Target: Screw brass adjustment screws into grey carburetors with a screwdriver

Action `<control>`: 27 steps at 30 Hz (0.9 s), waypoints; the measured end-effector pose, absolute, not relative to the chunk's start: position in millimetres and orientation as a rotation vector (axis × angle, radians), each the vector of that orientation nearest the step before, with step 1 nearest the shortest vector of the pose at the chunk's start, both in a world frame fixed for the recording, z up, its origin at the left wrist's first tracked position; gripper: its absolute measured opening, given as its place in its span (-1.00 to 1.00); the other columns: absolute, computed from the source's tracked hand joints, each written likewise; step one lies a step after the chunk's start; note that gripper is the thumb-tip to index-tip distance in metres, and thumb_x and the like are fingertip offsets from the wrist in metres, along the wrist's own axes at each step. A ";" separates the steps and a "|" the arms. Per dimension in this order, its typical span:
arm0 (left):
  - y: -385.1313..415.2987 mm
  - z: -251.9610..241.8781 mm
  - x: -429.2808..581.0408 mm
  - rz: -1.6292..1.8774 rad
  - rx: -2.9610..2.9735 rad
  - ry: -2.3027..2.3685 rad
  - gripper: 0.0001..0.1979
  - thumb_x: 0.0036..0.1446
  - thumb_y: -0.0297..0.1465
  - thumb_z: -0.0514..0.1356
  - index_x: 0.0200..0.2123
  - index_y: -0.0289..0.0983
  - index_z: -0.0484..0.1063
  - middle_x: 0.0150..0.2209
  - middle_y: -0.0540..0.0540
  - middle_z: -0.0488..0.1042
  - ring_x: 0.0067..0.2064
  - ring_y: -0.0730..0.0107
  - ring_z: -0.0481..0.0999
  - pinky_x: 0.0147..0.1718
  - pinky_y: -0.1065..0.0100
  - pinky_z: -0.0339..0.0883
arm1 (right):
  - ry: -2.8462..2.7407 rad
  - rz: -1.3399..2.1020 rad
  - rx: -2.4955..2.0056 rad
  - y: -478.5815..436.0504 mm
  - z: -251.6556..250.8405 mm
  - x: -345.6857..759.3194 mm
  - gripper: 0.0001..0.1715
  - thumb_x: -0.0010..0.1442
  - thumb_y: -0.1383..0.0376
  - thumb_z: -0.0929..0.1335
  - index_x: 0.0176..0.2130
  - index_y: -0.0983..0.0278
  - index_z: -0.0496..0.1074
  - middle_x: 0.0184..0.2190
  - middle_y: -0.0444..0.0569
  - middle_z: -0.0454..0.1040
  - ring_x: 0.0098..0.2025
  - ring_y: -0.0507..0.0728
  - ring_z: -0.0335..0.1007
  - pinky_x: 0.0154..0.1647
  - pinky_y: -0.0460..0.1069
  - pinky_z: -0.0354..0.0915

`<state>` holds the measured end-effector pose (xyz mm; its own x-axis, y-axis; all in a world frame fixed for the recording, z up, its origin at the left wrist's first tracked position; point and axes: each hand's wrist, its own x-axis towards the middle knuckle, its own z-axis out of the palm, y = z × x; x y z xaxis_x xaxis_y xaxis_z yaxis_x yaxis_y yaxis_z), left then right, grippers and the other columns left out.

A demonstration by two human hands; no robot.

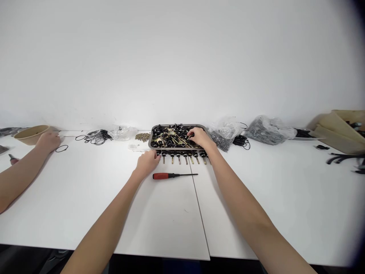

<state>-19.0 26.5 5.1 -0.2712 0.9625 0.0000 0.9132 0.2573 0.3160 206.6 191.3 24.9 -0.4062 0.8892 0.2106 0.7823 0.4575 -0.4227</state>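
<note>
A metal tray [150, 141] full of black and brass parts sits at the far middle of the white table. My right hand [199, 137] reaches into the tray's right side, fingers curled on the small parts there. My left hand [147, 162] rests on the table at the tray's front left corner, fingers bent and touching the leftmost piece in a row of several black-headed brass parts [184, 156] lined up along the tray's front edge. What each hand grips is too small to name. A red-handled screwdriver [171, 176] lies just in front of my left hand.
Another person's hand [48, 141] rests by a tan bowl [30, 134] at the far left. Black rubber rings [95, 137], a pile of brass screws [142, 136] and plastic bags of dark parts [266, 130] line the back. Cardboard [339, 131] stands at the far right.
</note>
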 end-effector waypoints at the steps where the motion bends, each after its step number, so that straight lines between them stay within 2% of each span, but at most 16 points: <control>1: 26.6 5.0 -19.0 0.377 1.764 2.331 -0.68 0.21 -0.15 0.01 -0.41 -0.23 0.35 -0.36 -0.13 0.49 -0.28 0.24 0.49 -0.28 0.31 0.28 | -2.301 0.356 -1.403 191.4 24.7 207.0 -0.75 0.12 0.50 0.39 -0.19 0.29 0.56 -0.07 0.05 0.52 -0.02 0.18 0.41 0.04 0.02 0.29; 10: 25.3 6.4 -19.6 0.368 1.774 2.317 -0.68 0.21 -0.14 -0.01 -0.41 -0.23 0.34 -0.36 -0.13 0.49 -0.30 0.24 0.48 -0.31 0.31 0.26 | -2.222 0.424 -1.373 199.9 32.9 218.5 -0.84 0.13 0.45 0.40 -0.24 0.31 0.56 -0.28 0.01 0.57 -0.30 0.06 0.44 -0.20 -0.06 0.33; 14: 25.0 7.4 -19.1 0.362 1.777 2.312 -0.69 0.21 -0.14 0.00 -0.41 -0.23 0.33 -0.35 -0.14 0.49 -0.29 0.22 0.49 -0.31 0.30 0.27 | -2.144 0.428 -1.391 205.3 36.2 227.5 -0.80 0.13 0.47 0.37 -0.22 0.33 0.56 -0.27 0.02 0.57 -0.29 0.07 0.46 -0.18 -0.05 0.34; 21: 26.4 3.8 -20.2 0.374 1.774 2.325 -0.72 0.19 -0.17 0.00 -0.43 -0.22 0.30 -0.34 -0.14 0.48 -0.26 0.16 0.49 -0.30 0.27 0.26 | -2.085 0.454 -1.427 209.9 35.1 241.8 -0.87 0.13 0.42 0.40 -0.26 0.34 0.56 -0.27 0.04 0.57 -0.25 0.10 0.47 -0.20 -0.05 0.34; 27: 25.3 4.5 -19.2 0.364 1.781 2.331 -0.71 0.18 -0.16 -0.01 -0.44 -0.22 0.28 -0.34 -0.15 0.47 -0.27 0.15 0.48 -0.32 0.27 0.24 | -2.124 0.524 -1.423 208.0 36.1 239.1 -0.84 0.18 0.40 0.37 -0.21 0.34 0.55 -0.22 0.04 0.57 -0.23 0.08 0.47 -0.20 -0.08 0.31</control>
